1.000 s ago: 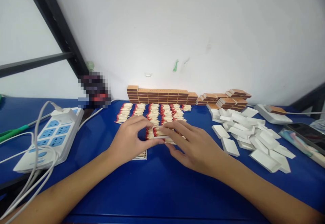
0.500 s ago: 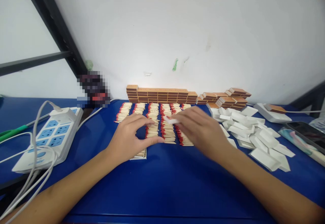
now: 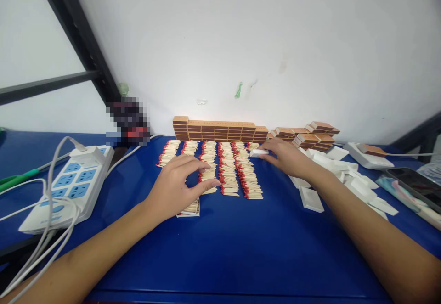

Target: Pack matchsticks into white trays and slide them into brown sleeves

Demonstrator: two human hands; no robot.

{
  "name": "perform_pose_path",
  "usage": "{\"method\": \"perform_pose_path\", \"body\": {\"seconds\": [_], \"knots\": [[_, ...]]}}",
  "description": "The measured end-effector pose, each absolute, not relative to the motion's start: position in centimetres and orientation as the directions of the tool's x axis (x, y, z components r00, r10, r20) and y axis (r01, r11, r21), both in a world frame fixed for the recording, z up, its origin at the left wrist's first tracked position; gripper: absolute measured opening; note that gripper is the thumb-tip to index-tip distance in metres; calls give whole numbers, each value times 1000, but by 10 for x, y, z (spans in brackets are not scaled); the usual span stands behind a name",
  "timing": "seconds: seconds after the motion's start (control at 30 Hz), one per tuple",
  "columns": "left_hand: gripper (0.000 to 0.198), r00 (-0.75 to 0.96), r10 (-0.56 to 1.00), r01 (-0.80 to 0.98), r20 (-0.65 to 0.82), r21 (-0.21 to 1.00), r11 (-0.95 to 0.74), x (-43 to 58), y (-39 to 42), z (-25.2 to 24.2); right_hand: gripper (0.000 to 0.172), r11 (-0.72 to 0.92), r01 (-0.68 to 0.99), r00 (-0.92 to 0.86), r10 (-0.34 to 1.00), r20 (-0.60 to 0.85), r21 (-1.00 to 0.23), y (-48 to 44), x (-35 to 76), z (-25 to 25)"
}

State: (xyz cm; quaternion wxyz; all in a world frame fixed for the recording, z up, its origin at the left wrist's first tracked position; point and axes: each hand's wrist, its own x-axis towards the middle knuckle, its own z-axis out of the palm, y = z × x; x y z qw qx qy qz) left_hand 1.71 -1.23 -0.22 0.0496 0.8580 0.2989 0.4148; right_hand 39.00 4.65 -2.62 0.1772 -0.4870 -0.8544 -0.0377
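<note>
Rows of red-tipped matches [image 3: 227,168] lie in columns on the blue table [image 3: 220,249]. My left hand [image 3: 175,184] rests at the near end of the left columns, its fingers curled and its thumb and forefinger close around a small bunch of matches. My right hand [image 3: 287,157] reaches to the far right end of the rows and pinches a white matchbox tray [image 3: 258,153] near the brown stacks. A filled tray [image 3: 189,210] lies under my left wrist.
Brown matchbox sleeves [image 3: 220,130] are stacked along the white wall, with a looser pile [image 3: 310,136] to the right. Several empty white trays [image 3: 341,175] lie at right. A power strip [image 3: 69,184] with cables sits at left, a phone [image 3: 416,180] at far right.
My right hand carried the white tray from the middle, near my left hand, away to the far right end of the match rows. My left hand stayed near the left columns.
</note>
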Motion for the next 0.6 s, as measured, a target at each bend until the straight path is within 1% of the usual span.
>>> {"method": "perform_pose_path", "body": {"seconds": [0.1, 0.27, 0.33, 0.4, 0.5, 0.6], "knots": [[28, 463, 553, 461, 693, 345, -818, 18, -14, -1, 32, 492, 860, -439, 849, 293, -137, 53, 391, -26], [28, 466, 560, 448, 685, 363, -817, 18, -16, 2, 34, 463, 878, -421, 866, 269, -119, 62, 389, -25], [28, 470, 560, 443, 682, 366, -818, 17, -16, 3, 36, 455, 882, -406, 864, 297, -118, 63, 388, -26], [28, 473, 562, 439, 678, 372, -818, 17, -16, 3, 37, 454, 884, -390, 849, 356, -115, 64, 387, -27], [28, 476, 564, 434, 675, 378, -818, 16, -16, 3, 35, 454, 885, -370, 817, 442, -98, 64, 387, -29], [28, 483, 565, 434, 669, 378, -818, 16, -16, 3, 32, 468, 879, -380, 803, 460, -92, 63, 387, -29]]}}
